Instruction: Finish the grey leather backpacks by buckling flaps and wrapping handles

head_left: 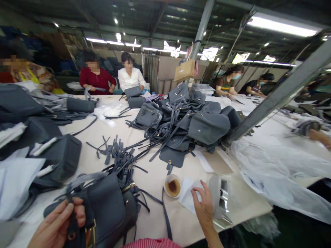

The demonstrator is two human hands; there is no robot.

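Note:
A dark grey leather handbag [106,203] with gold hardware lies at the front left. My left hand [64,220] is closed around a dark strap [73,220] at the bag's near side. Over white sheets [187,198] to the right, my right hand [204,205] has thumb and forefinger tips together in a pinch, the other fingers raised. Whatever is between those tips is too small to make out. Just left of that hand stands a round white bowl [172,186] with a brown substance inside. Clear plastic film [219,196] lies beside it on the right.
Loose straps [121,158] lie behind the handbag. A big heap of grey bags [186,120] fills the table's middle, with more bags [64,155] on the left. A slanted metal post [279,93] and plastic sheeting [271,168] are at right. Several people work around.

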